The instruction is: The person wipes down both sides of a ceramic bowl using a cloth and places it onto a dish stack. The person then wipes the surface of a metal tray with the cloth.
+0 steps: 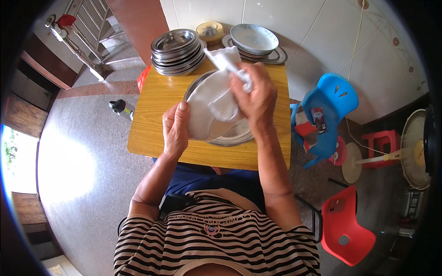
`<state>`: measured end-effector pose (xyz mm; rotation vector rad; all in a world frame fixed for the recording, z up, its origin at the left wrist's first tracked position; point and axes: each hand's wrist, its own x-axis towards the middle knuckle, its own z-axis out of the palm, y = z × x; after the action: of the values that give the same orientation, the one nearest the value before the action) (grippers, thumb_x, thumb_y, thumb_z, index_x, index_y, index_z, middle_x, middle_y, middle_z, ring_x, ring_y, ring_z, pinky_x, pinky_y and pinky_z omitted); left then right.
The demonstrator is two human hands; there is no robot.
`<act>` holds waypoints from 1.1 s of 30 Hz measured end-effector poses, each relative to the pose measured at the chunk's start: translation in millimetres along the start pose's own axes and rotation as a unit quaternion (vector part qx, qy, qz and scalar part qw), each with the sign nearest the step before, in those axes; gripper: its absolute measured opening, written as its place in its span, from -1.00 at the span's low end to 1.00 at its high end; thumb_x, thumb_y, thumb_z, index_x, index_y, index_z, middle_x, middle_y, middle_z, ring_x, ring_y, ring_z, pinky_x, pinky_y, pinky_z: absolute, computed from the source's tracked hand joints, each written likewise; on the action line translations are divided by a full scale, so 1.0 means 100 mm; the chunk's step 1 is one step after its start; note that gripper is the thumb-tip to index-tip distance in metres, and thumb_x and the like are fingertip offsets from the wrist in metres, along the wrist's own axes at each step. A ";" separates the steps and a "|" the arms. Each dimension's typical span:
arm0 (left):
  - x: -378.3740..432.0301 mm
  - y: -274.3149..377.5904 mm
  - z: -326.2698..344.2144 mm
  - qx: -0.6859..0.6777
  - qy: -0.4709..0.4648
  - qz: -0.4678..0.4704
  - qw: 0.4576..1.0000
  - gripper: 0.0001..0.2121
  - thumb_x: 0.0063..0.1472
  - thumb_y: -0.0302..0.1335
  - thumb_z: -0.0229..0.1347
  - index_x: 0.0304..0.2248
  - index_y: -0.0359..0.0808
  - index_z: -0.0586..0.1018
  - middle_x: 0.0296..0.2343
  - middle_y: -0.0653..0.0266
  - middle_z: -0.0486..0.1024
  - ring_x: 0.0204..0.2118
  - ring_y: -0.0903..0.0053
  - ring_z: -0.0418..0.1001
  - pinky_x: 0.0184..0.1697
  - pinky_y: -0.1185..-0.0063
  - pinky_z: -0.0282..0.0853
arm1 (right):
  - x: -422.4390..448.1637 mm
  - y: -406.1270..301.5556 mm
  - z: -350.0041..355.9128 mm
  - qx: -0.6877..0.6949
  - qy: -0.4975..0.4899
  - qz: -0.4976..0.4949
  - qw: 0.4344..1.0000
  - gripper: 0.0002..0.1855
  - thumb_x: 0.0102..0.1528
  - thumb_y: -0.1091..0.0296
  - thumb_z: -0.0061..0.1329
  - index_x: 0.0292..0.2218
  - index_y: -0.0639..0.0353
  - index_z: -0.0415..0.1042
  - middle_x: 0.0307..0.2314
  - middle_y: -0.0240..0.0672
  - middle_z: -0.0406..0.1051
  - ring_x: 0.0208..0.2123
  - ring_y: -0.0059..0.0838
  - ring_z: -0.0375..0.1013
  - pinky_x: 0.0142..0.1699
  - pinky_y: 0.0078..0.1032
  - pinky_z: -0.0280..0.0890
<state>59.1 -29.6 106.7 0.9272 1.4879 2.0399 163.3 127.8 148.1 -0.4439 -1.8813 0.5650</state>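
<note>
My left hand grips the near left rim of a white plate or shallow dish, which is tilted above the wooden table. In my right hand, slightly blurred, is a bunched white cloth; a loose part of it hangs over the dish. Beneath the dish lies a round metal basin or tray, partly hidden by the dish and my right hand.
Stacked metal bowls stand at the table's back left. Beside them are a yellow lidded container and a stack topped by a patterned bowl. A blue plastic chair is to the right; a red chair is nearer me.
</note>
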 end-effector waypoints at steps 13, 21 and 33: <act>0.03 -0.05 0.01 -0.019 0.004 -0.016 1.000 -0.62 0.33 -0.17 -0.09 -0.44 -0.35 0.51 -0.60 0.55 0.36 -0.54 0.84 0.20 -0.50 0.77 0.11 | -0.19 -0.38 0.00 -0.004 -0.035 -0.096 0.995 -0.72 -0.15 0.46 0.13 -0.31 0.12 0.44 -0.50 -0.27 0.35 -0.48 -0.21 0.42 -0.40 -0.40 0.33; 0.01 0.12 0.06 -0.008 0.026 0.014 1.000 -0.62 0.33 -0.19 -0.10 -0.41 -0.35 0.53 -0.57 0.48 0.42 -0.53 0.81 0.24 -0.44 0.75 0.16 | -0.07 0.21 0.00 0.115 0.027 0.162 0.980 -0.75 0.08 0.27 0.02 -0.28 0.27 0.46 -0.50 -0.17 0.46 -0.49 -0.40 0.46 -0.38 -0.50 0.31; 0.04 0.04 0.11 -0.013 -0.002 0.006 1.000 -0.63 0.33 -0.19 -0.09 -0.41 -0.36 0.53 -0.59 0.52 0.39 -0.57 0.82 0.21 -0.51 0.75 0.13 | -0.24 -0.31 -0.03 0.010 -0.046 -0.086 0.995 -0.72 -0.12 0.44 0.13 -0.29 0.12 0.46 -0.48 -0.24 0.43 -0.48 -0.30 0.47 -0.41 -0.44 0.35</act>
<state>64.7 -20.9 113.2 0.9319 1.4544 2.0583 173.5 90.0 148.1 -0.2429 -1.9771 0.4951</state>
